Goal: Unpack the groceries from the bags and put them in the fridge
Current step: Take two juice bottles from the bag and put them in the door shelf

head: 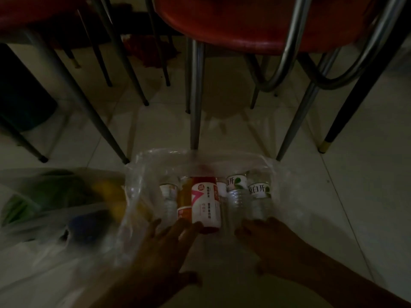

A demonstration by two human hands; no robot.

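Clear, thin plastic forms the open grocery bag (pixel 142 174) lying on the pale tiled floor (pixel 333 196) in the lower middle of the frame. Inside it a row of drink bottles lies side by side: a red bottle with a white and pink label (pixel 205 203) at the centre, an orange bottle (pixel 184 203) touching its left side, a clear water bottle (pixel 168 196) further left, and two clear water bottles with white and green labels (pixel 259 196) to the right.

The left hand (pixel 164 247) reaches in from the bottom centre with fingers spread apart; its fingertips (pixel 195 226) lie at the near end of the red bottle and the orange one, not closed around either. The right hand (pixel 273 243) is at the lower right, fingers spread and flat, its tips just at the bases of the water bottles, gripping nothing.

A second translucent plastic bag (pixel 44 218) sits at the lower left, blurred, with green, yellow and dark blue shapes inside that cannot be identified.

Across the top of the frame stand red-seated chairs with silver metal legs (pixel 244 25), their legs coming down to the floor just beyond the bag. A dark green bin-like object (pixel 24 96) sits at the left edge. The scene is dim.
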